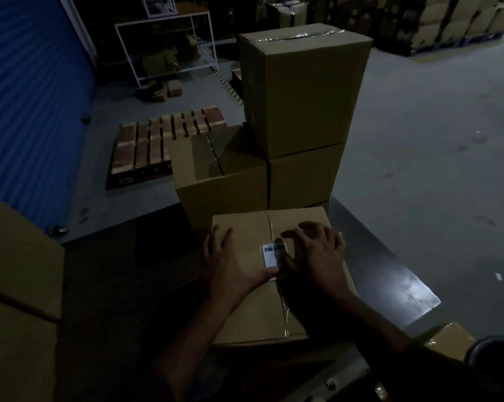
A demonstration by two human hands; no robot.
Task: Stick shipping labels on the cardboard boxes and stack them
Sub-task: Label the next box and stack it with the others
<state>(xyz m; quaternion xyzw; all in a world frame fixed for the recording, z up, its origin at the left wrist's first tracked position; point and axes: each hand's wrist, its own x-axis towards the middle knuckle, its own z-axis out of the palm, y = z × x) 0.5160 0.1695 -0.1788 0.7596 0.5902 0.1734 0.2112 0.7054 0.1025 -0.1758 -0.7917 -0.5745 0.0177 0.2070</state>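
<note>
A sealed cardboard box [245,314] lies on a dark metal table [390,274] in front of me. A small white shipping label [269,256] with a barcode sits on its top, near the taped seam. My left hand [230,265] lies flat on the box left of the label, thumb on the label's lower edge. My right hand [314,256] presses on the label's right side with spread fingers and covers part of it. Beyond the table stands a stack of cardboard boxes [300,91], two high on the right and one lower box [216,175] on the left.
More cardboard boxes [19,285] stand at my near left. A wooden pallet [164,143] lies on the grey floor by a blue shutter [27,97]. A white wire rack [169,44] stands at the back, and stacked boxes on pallets [453,21] fill the far right.
</note>
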